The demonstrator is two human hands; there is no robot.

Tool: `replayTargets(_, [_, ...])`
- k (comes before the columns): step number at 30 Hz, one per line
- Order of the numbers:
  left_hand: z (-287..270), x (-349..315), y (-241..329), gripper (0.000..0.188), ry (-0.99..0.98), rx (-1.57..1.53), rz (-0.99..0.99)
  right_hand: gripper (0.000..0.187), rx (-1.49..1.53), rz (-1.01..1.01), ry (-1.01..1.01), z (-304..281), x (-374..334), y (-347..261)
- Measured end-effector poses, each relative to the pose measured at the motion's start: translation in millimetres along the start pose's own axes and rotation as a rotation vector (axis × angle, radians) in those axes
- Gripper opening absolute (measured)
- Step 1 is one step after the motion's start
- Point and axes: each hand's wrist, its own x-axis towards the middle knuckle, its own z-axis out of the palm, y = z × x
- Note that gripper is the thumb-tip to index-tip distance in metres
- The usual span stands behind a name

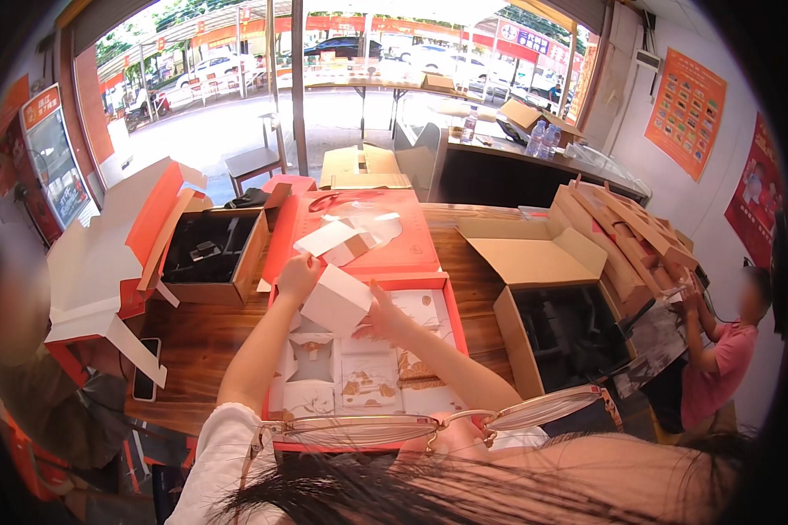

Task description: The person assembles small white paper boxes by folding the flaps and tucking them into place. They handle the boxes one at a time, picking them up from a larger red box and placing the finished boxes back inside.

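A small white carton (pixel 337 300) is held tilted above an open red gift box (pixel 453 315). My left hand (pixel 298 275) is closed at the carton's upper left edge, its fingertips partly hidden. At the carton's right side, my right hand (pixel 382 317) grips it with fingers bent. Several white patterned small boxes (pixel 368 381) fill compartments in the gift box. A square recess (pixel 310 359) shows at the left of the tray. Beyond my hands, white folded card pieces (pixel 359 236) lie on the red lid (pixel 411 245).
On the wooden table (pixel 193 367), opened cartons with black contents stand left (pixel 245 280) and right (pixel 534 350). A phone (pixel 147 367) lies near the left edge beside a white-and-red opened carton (pixel 105 254). People sit at left and right. Bottles (pixel 543 138) stand on the far counter.
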Motion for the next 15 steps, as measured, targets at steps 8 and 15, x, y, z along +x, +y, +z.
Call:
replayTargets(8, [-11.4,-5.0,16.0,0.023,0.007,-0.005,0.008,0.086,0.112,-0.021,-0.150,17.0,-11.7,-7.0])
replayTargets(15, [-7.5,-9.5,9.7,0.023,0.047,0.014,0.014,0.084,0.120,-0.018,-0.163,28.3,-23.9,-2.7])
